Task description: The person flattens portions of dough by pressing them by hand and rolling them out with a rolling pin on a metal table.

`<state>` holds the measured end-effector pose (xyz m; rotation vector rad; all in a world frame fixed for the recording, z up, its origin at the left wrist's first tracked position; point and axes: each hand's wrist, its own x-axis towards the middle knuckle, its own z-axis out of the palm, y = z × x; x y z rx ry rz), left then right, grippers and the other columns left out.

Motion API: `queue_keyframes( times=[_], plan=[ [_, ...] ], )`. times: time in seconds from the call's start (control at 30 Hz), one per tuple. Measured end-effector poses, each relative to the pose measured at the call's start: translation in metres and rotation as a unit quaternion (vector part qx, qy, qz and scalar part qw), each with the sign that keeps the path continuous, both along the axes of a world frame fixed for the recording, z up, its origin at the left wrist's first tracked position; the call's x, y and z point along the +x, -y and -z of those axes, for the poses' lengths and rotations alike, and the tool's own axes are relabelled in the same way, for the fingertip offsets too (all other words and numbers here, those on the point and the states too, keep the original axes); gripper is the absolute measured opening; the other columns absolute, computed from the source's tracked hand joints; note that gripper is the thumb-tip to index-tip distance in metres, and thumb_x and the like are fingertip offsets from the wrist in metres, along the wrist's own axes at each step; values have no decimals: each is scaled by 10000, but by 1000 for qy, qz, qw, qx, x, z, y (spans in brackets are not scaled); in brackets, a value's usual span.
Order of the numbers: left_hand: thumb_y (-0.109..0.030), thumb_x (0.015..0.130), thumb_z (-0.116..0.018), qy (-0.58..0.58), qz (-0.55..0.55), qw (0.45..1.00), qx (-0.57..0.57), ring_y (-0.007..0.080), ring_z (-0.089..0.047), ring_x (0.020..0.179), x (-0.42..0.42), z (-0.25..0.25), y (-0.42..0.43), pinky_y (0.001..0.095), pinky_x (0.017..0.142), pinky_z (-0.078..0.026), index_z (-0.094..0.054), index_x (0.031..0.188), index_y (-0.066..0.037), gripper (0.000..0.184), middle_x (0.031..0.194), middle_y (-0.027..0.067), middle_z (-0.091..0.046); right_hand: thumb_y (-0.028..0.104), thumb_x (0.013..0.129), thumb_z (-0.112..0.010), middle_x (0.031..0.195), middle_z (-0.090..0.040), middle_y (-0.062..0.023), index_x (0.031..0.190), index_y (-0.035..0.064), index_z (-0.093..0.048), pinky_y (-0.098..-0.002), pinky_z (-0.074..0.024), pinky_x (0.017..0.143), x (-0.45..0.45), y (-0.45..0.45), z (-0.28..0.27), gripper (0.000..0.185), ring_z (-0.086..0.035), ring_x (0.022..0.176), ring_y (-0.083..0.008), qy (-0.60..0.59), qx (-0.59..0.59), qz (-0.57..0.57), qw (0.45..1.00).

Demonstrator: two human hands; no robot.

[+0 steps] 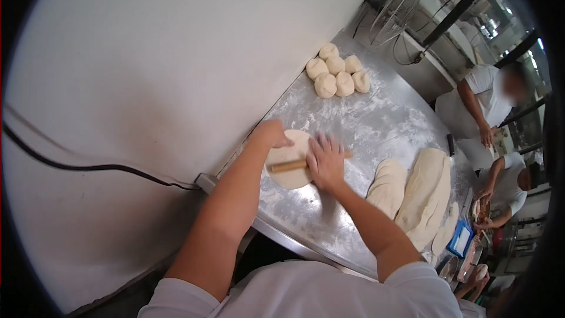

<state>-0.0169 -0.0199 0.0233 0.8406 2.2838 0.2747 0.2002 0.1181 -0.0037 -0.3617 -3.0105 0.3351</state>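
Observation:
A round, flattened sheet of dough (288, 179) lies on the floured metal table. Across it rests a wooden rolling pin (285, 166), its far end poking out to the right of my right hand (326, 162). That hand is closed over the pin with the palm down, its fingers slightly blurred and pointing away from me. At the upper left edge of the dough sheet, my left hand (273, 133) pinches the rim; the thumb shows on top and the other fingers are mostly hidden.
Several dough balls (336, 72) sit at the table's far end by the wall. Large dough slabs (424, 191) lie to the right, near a blue-framed object (461, 237). Co-workers (479, 97) stand along the right side. A black cable (106, 168) hangs against the left wall.

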Motion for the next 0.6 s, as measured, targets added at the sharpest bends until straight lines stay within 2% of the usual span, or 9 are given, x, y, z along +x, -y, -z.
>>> queue_keyframes(
  times=[0.07, 0.1, 0.13, 0.2, 0.3, 0.33, 0.4, 0.5, 0.6],
  plan=[
    [-538, 837, -863, 38, 82, 996, -10, 377, -741, 1178, 6, -3, 0, 459, 1026, -579, -771, 1299, -43, 683, 1248, 223, -771, 418, 1047, -615, 1590, -483, -217, 1514, 55, -541, -667, -203, 1280, 63, 11, -2, 597, -367, 1540, -453, -5, -53, -3, 999],
    [-439, 839, -879, 41, 87, 995, 25, 366, -739, 1180, 10, -4, -2, 445, 1030, -578, -744, 1369, -83, 652, 1264, 210, -770, 390, 1032, -648, 1572, -494, -215, 1499, 55, -547, -672, -212, 1273, 88, 15, 0, 584, -381, 1526, -459, -23, -60, 3, 998],
    [-407, 846, -884, 62, 58, 993, 85, 359, -741, 1163, 15, 0, -4, 439, 1012, -577, -764, 1326, -83, 592, 1241, 202, -779, 362, 1017, -681, 1553, -506, -214, 1484, 55, -552, -678, -222, 1266, 108, 15, 0, 574, -395, 1513, -464, -43, -66, 7, 997],
    [-344, 860, -895, 108, 2, 973, 203, 344, -743, 1128, 28, 14, -8, 428, 976, -575, -803, 1241, -82, 472, 1194, 186, -795, 327, 1002, -705, 1582, -483, -222, 1506, 56, -539, -681, -209, 1273, 144, 11, 6, 596, -361, 1538, -474, -10, -80, 0, 997],
    [-303, 883, -884, 258, -29, 943, 209, 348, -736, 1141, 40, 1, -13, 430, 985, -571, -787, 1292, -93, 470, 1243, 207, -779, 346, 1021, -676, 1646, -422, -237, 1559, 52, -496, -686, -177, 1285, 168, 5, 3, 639, -287, 1582, -492, 28, -82, -10, 996],
    [-343, 885, -868, 208, 1, 961, 185, 352, -738, 1141, 39, 7, -15, 437, 987, -573, -791, 1282, -92, 476, 1241, 205, -778, 364, 1034, -655, 1670, -396, -242, 1581, 50, -478, -688, -163, 1289, 170, 4, 0, 655, -259, 1598, -498, 40, -79, -14, 996],
    [-423, 888, -837, 108, 57, 984, 133, 361, -744, 1142, 34, 31, -20, 451, 992, -576, -798, 1263, -92, 501, 1237, 200, -777, 424, 1057, -594, 1713, -334, -248, 1630, 56, -419, -688, -146, 1294, 145, -6, 3, 703, -211, 1619, -500, 60, -35, 2, 998],
    [-424, 892, -815, 24, 44, 992, 118, 384, -749, 1093, 30, 17, -20, 471, 963, -583, -836, 1161, -107, 416, 1205, 204, -780, 504, 1093, -467, 1774, -213, -263, 1715, 85, -289, -691, -121, 1296, 57, -18, -9, 770, -179, 1624, -522, 93, 31, 70, 993],
    [-363, 907, -837, 27, -30, 992, 123, 353, -768, 1021, 24, -4, -10, 449, 924, -590, -847, 1095, -69, 349, 1080, 192, -808, 533, 1094, -464, 1776, -198, -274, 1712, 61, -281, -684, -97, 1303, -46, -40, 11, 799, -157, 1630, -521, 14, -5, 137, 990]
  ],
)
